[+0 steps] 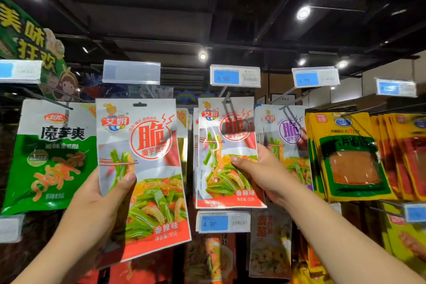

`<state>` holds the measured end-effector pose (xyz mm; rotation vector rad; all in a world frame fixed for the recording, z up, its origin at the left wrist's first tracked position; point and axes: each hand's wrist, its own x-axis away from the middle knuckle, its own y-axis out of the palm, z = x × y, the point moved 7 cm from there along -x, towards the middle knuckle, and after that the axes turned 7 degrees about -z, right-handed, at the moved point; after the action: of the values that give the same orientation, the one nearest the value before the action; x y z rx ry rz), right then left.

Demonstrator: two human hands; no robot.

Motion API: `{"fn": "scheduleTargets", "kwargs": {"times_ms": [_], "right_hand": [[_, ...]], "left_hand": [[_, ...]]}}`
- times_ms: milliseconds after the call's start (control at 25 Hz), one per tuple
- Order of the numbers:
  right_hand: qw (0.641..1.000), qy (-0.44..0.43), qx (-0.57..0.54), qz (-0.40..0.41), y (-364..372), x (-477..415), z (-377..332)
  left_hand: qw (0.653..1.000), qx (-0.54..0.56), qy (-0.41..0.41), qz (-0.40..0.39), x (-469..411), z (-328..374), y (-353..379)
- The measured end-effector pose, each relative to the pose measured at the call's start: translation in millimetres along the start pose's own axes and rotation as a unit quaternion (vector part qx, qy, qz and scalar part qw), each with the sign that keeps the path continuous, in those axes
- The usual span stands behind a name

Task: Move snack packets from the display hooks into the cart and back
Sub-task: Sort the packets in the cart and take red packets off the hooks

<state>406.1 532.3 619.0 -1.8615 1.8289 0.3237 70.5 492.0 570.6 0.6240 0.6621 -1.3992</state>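
Observation:
My left hand (105, 193) holds a red-and-white snack packet (147, 168) upright in front of the display, thumb on its front; its hang hole at the top is free of any hook. My right hand (255, 168) grips the front red-and-white packet (227, 145) of the same kind, which hangs on a metal display hook (227, 101) with more packets behind it. The cart is out of view.
A green packet (49, 157) hangs at the left, purple-labelled packets (288, 136) just right of my right hand, and yellow packets (348, 157) further right. Price tags (235, 76) sit on the hook ends above. More packets hang in the row below.

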Motion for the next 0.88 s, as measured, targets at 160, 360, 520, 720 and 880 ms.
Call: {"fn": "scheduleTargets", "kwargs": {"times_ms": [160,360,520,720,880], "right_hand": [[0.972,0.058,0.227,0.015,9,-24,16],[0.910,0.155,0.384,-0.003,18,-27,24],[0.857,0.019,0.504,0.108,16,15,-28],[0.990,-0.142,0.013,0.004,32,68,-52],[0.973,-0.218,0.008,0.079,14,72,-48]], "left_hand": [[1.000,0.004,-0.004,-0.020,-1,-3,2],[0.998,0.043,-0.022,-0.049,-4,-4,16],[0.993,0.074,-0.026,-0.083,-12,1,46],[0.987,0.085,-0.042,-0.129,-13,5,101],[0.981,0.111,-0.032,-0.155,-16,17,138]]}}
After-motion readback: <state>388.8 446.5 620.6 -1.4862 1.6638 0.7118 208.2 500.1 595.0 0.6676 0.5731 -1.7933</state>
